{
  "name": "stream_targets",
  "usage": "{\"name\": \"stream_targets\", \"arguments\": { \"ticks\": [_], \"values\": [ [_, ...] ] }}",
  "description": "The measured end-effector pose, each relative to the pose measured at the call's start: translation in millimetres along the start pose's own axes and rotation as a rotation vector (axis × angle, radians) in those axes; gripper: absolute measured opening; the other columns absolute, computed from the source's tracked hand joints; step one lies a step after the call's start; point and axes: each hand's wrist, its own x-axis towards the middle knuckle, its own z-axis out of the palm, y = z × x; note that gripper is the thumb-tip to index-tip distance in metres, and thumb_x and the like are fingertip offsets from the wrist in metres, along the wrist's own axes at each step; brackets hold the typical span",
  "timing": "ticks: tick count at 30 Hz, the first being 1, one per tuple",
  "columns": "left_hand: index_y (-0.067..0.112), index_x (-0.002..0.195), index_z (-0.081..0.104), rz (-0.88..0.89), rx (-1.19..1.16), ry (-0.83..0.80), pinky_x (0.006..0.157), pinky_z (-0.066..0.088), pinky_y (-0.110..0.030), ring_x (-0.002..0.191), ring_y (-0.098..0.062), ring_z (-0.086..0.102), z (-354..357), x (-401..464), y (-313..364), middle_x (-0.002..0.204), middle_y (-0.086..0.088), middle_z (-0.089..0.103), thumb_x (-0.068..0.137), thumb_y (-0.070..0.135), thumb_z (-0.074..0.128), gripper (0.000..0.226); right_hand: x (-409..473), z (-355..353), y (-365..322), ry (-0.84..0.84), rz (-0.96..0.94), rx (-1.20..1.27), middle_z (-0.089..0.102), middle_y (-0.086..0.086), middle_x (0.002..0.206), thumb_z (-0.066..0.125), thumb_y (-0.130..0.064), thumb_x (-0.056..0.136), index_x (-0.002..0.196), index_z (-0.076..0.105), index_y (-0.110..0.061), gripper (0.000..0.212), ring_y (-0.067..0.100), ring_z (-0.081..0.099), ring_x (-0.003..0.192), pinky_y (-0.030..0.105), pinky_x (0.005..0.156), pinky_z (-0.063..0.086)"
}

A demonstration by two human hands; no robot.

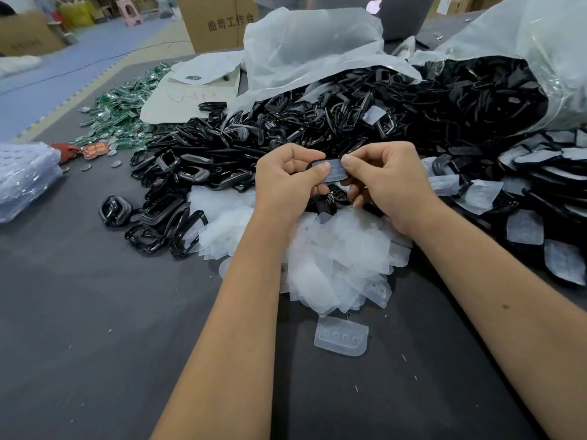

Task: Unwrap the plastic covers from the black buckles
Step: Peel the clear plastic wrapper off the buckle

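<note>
Both hands meet at frame centre on one wrapped buckle. Left hand pinches its left end, thumb on top, fingers curled under. Right hand pinches the right end, thumb on the plastic cover, other fingers curled below. Cover is on the buckle; black edge shows along the top.

Directly below the hands: heap of empty clear covers, lying on the dark table. One loose cover sits alone just below that heap, lower centre.

Left of the hands: pile of bare black buckles, spreading up toward centre. Right edge of frame: buckles with covers on, stacked densely. Upper right: big clear bag lying open, black buckles spilling out of it.

Upper left: scatter of small green packets next to a flat cardboard sheet. Cardboard box with printed characters at top centre. Far left edge: stack of clear blister trays.
</note>
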Motion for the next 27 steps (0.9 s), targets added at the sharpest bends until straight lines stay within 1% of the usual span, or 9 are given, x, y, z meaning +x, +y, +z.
{"name": "stream_targets", "arguments": {
  "ticks": [4, 8, 11, 13, 16, 18, 22, 25, 27],
  "values": [
    [0.009, 0.086, 0.070, -0.055, -0.058, -0.003, 0.052, 0.049, -0.019, 0.049, -0.013, 0.061, -1, 1, 2, 0.066, -0.004, 0.069, 0.088, -0.009, 0.072, 0.018, -1, -1, -1, -0.001, -0.031, -0.026, 0.067, 0.003, 0.061, 0.070, -0.009, 0.098, 0.083, 0.073, -0.009, 0.016, 0.015, 0.062, 0.051, 0.024, 0.044, 0.050],
    [0.006, 0.084, 0.070, -0.123, -0.104, 0.012, 0.050, 0.046, -0.018, 0.047, -0.012, 0.059, 1, 1, 3, 0.066, -0.006, 0.066, 0.088, -0.012, 0.068, 0.018, -2, -3, -2, 0.006, -0.114, -0.103, 0.069, 0.011, 0.067, 0.071, -0.007, 0.096, 0.093, 0.067, -0.010, 0.006, 0.020, 0.065, 0.050, 0.027, 0.043, 0.051],
    [0.004, 0.086, 0.070, -0.141, -0.110, 0.012, 0.050, 0.046, -0.018, 0.047, -0.012, 0.058, 1, 1, 4, 0.066, -0.006, 0.066, 0.089, -0.012, 0.068, 0.016, -3, -4, 0, 0.037, -0.267, -0.295, 0.068, 0.008, 0.064, 0.070, -0.012, 0.094, 0.095, 0.062, -0.013, 0.009, 0.024, 0.065, 0.049, 0.032, 0.045, 0.051],
    [0.004, 0.089, 0.070, -0.170, -0.147, 0.021, 0.050, 0.045, -0.017, 0.047, -0.011, 0.057, 0, 1, 5, 0.064, -0.004, 0.067, 0.089, -0.011, 0.067, 0.015, -4, -4, -1, 0.054, -0.404, -0.440, 0.069, 0.002, 0.069, 0.073, -0.016, 0.092, 0.092, 0.067, -0.017, 0.006, 0.020, 0.063, 0.055, 0.036, 0.055, 0.053],
    [0.003, 0.089, 0.070, -0.253, -0.234, 0.026, 0.046, 0.044, -0.015, 0.046, -0.009, 0.054, -2, 4, 8, 0.064, -0.005, 0.067, 0.090, -0.010, 0.065, 0.014, -3, -4, -3, 0.037, -0.536, -0.494, 0.066, 0.005, 0.095, 0.077, -0.012, 0.091, 0.098, 0.080, -0.018, 0.009, 0.016, 0.061, 0.075, 0.027, 0.071, 0.052],
    [0.003, 0.088, 0.069, -0.303, -0.309, 0.026, 0.044, 0.042, -0.014, 0.046, -0.009, 0.053, -4, 5, 10, 0.066, -0.007, 0.065, 0.091, -0.010, 0.062, 0.015, -2, -5, -3, -0.021, -0.596, -0.485, 0.064, 0.010, 0.102, 0.075, -0.010, 0.094, 0.106, 0.082, -0.014, 0.014, 0.021, 0.063, 0.088, 0.026, 0.078, 0.052],
    [-0.001, 0.091, 0.066, -0.400, -0.498, 0.024, 0.042, 0.041, -0.011, 0.047, -0.008, 0.051, -11, 8, 13, 0.075, -0.011, 0.063, 0.094, -0.009, 0.055, 0.014, -1, -8, -2, -0.133, -0.639, -0.490, 0.065, 0.011, 0.106, 0.079, -0.022, 0.093, 0.116, 0.079, -0.011, 0.026, 0.019, 0.062, 0.091, 0.016, 0.076, 0.044],
    [-0.003, 0.091, 0.066, -0.438, -0.539, -0.005, 0.043, 0.043, -0.010, 0.049, -0.007, 0.054, -13, 8, 14, 0.078, -0.012, 0.063, 0.098, 0.001, 0.061, 0.010, 0, -7, -2, -0.109, -0.667, -0.511, 0.065, 0.012, 0.104, 0.079, -0.018, 0.093, 0.111, 0.081, -0.010, 0.020, 0.019, 0.061, 0.086, 0.021, 0.073, 0.045],
    [-0.004, 0.095, 0.067, -0.437, -0.569, -0.008, 0.047, 0.049, -0.011, 0.055, -0.010, 0.060, -13, 8, 15, 0.081, -0.014, 0.067, 0.097, 0.020, 0.069, 0.024, -1, -3, -2, -0.059, -0.580, -0.410, 0.065, 0.011, 0.102, 0.077, -0.017, 0.094, 0.103, 0.082, -0.012, 0.011, 0.018, 0.061, 0.089, 0.026, 0.075, 0.049]
  ]
}}
